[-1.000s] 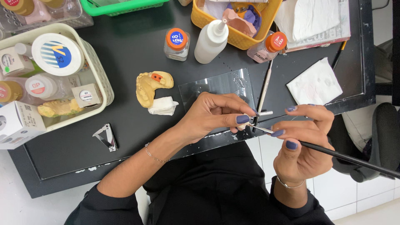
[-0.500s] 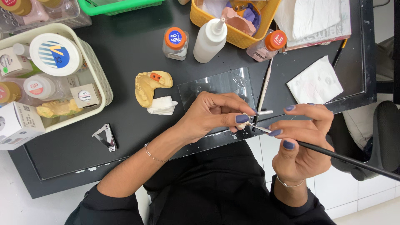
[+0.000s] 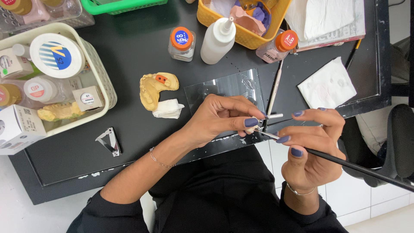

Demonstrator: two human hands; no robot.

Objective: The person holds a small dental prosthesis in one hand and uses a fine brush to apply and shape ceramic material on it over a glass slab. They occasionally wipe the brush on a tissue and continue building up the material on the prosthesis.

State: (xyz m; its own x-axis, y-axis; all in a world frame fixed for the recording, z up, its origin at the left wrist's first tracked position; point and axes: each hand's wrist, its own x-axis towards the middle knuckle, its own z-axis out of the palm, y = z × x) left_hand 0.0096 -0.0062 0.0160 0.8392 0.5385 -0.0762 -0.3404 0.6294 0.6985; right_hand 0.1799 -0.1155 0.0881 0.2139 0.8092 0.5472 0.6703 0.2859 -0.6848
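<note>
Brushwork step, mid-frame: left hand [image 3: 217,118] pinches a small pale piece [image 3: 251,129]; right hand [image 3: 312,149] grips brush [image 3: 345,163], tip touching it. Next needs steady, light strokes.

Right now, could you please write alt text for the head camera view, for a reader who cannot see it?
Over a black tray, the left hand pinches a tiny object while the right hand touches it with a thin black brush. A yellow dental cast, a glass slab and small bottles lie nearby.

Bright, even overhead light; soft short shadows; glare on the glass slab [image 3: 224,88]; sharp focus, no motion blur.
</note>
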